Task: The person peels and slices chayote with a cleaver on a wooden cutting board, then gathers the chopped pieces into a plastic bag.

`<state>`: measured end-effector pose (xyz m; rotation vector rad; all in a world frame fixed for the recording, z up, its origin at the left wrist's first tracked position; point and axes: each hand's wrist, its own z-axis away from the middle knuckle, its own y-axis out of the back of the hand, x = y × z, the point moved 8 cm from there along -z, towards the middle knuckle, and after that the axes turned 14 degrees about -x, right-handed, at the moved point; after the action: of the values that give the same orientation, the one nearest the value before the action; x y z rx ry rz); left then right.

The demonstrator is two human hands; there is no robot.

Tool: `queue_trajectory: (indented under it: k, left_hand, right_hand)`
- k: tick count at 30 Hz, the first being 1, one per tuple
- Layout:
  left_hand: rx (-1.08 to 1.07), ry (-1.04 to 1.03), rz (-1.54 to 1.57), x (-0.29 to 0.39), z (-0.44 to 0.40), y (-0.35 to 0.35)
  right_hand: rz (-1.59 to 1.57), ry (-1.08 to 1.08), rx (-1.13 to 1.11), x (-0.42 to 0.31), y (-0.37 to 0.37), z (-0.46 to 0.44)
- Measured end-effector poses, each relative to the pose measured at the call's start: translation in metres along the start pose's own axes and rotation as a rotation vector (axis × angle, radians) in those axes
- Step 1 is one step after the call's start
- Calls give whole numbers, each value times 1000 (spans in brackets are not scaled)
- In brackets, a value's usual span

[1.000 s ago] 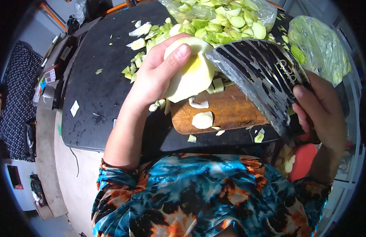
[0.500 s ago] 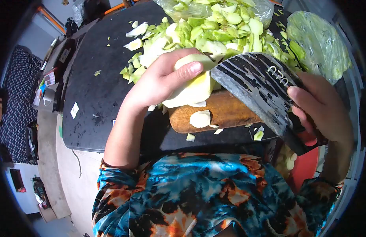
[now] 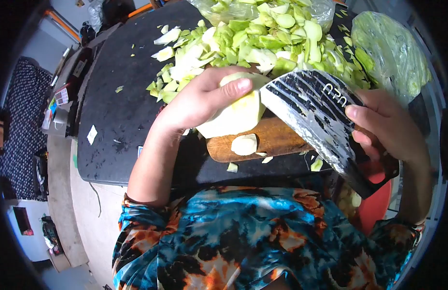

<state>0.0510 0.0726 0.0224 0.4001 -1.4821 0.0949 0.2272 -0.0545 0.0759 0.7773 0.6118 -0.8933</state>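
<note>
A large pale peeled fruit [image 3: 236, 116], its kind not clear, is gripped in my left hand [image 3: 200, 101], with the thumb lying across its top. My right hand [image 3: 386, 125] holds a broad cleaver [image 3: 313, 113] by its handle end. Black and worn white streaks cover the blade, whose far end is close against the fruit's right side. Below both hands lies a wooden cutting board [image 3: 282, 137], partly hidden by the fruit and cleaver. A thin pale slice [image 3: 244, 144] rests on the board.
Behind my hands, a heap of green and white peelings [image 3: 262, 41] covers the back of the black table [image 3: 117, 106]. A clear plastic bag [image 3: 393, 58] with green contents stands at the back right. Near my right forearm, a red bowl [image 3: 376, 205] holds pale pieces.
The cleaver has dropped slightly and shifted a little left, with its blade face catching more light. In my left hand the fruit has turned slightly. Both hands keep their hold.
</note>
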Motion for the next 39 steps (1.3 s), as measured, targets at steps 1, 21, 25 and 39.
queue_trajectory:
  k: [1, 21, 25, 39]
  left_hand:
    - [-41, 11, -30, 1, 0, -3]
    - [71, -2, 41, -3, -3, -5]
    - [123, 5, 175, -11, -5, -1]
    - [258, -69, 242, -10, -1, 11]
  right_hand:
    - [18, -9, -33, 1, 1, -1]
    - [-52, -32, 24, 11, -6, -4]
    - [-63, 43, 55, 12, -7, -8]
    - [-241, 73, 68, 8, -13, -16]
